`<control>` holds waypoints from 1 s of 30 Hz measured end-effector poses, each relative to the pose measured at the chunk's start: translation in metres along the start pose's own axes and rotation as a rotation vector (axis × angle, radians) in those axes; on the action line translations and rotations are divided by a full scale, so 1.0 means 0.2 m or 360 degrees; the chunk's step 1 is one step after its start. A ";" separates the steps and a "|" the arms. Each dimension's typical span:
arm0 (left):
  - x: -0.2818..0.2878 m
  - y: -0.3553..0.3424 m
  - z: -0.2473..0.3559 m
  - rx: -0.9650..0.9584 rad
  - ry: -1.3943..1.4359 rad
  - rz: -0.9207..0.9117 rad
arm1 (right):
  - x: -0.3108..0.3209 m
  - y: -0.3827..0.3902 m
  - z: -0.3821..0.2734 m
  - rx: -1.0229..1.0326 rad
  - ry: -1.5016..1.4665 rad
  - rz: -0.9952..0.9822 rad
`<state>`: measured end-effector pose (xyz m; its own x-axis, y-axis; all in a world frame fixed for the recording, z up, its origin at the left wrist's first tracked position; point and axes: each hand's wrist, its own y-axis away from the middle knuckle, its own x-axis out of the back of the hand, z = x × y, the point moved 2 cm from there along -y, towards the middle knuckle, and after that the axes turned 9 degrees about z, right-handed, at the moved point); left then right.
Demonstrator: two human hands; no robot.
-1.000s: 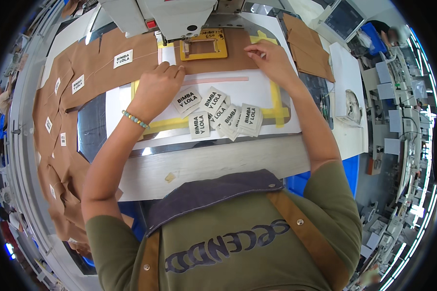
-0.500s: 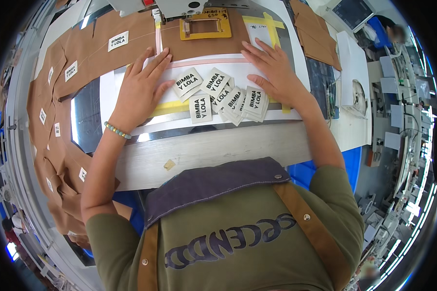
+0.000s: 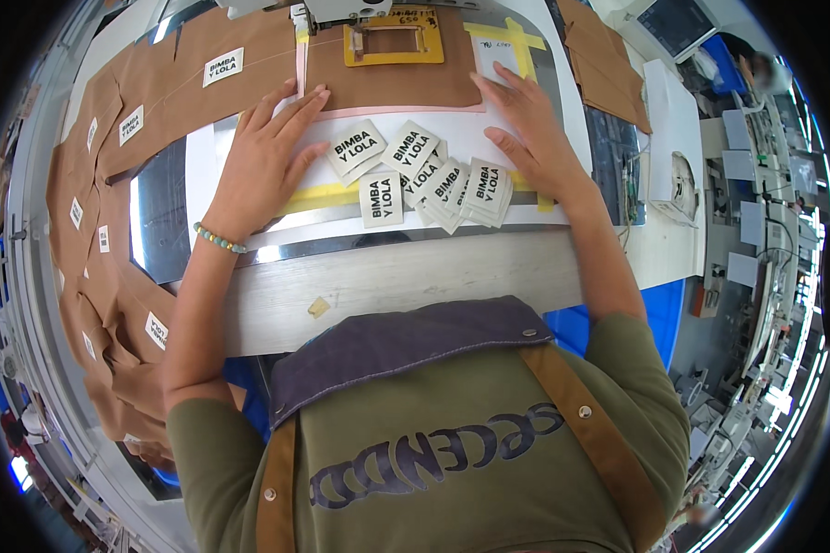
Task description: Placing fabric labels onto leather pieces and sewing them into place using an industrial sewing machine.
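A flat brown fabric piece (image 3: pixel 387 90) lies on a white sheet (image 3: pixel 341 126), its near edge along a pink line. My left hand (image 3: pixel 272 152) rests palm down at its near left corner, fingers stretched and close together, thumb apart. My right hand (image 3: pixel 537 143) is at its right edge, fingers spread, index fingertip by the corner. Neither hand holds anything. Between them is a loose pile of white fabric labels (image 3: pixel 431 184) with dark print. Beyond the brown piece's middle, a yellow frame (image 3: pixel 394 57) with a rectangular opening lies on it.
A machine head (image 3: pixel 346 9) stands at the far edge. Joined brown pieces with white labels (image 3: pixel 171 78) trail down the left side. More brown pieces (image 3: pixel 604 64) are stacked at far right, near a screen (image 3: pixel 673 26). A beige scrap (image 3: pixel 319 307) lies on the table's front edge.
My right hand has shifted slightly right, its fingertips now at the brown piece's right corner. The near edge of that piece sits closer to the pink line. The left hand stays almost in place.
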<state>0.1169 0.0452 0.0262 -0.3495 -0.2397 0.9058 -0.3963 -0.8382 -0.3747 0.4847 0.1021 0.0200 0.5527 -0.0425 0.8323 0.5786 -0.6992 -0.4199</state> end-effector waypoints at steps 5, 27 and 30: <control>0.01 0.03 -0.03 0.0031 0.0152 0.0105 | -0.01 -0.01 -0.02 0.0078 0.0145 -0.0016; 0.03 0.00 -0.03 -0.0024 0.0102 0.0402 | 0.00 -0.03 0.00 0.0119 0.0202 -0.0066; 0.01 0.00 -0.01 -0.0062 0.0007 0.0078 | -0.01 -0.03 0.00 0.0150 0.0244 -0.0121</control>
<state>0.1143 0.0464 0.0267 -0.3731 -0.2779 0.8852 -0.4115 -0.8055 -0.4263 0.4812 0.1064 0.0212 0.4118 -0.1054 0.9052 0.6727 -0.6349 -0.3799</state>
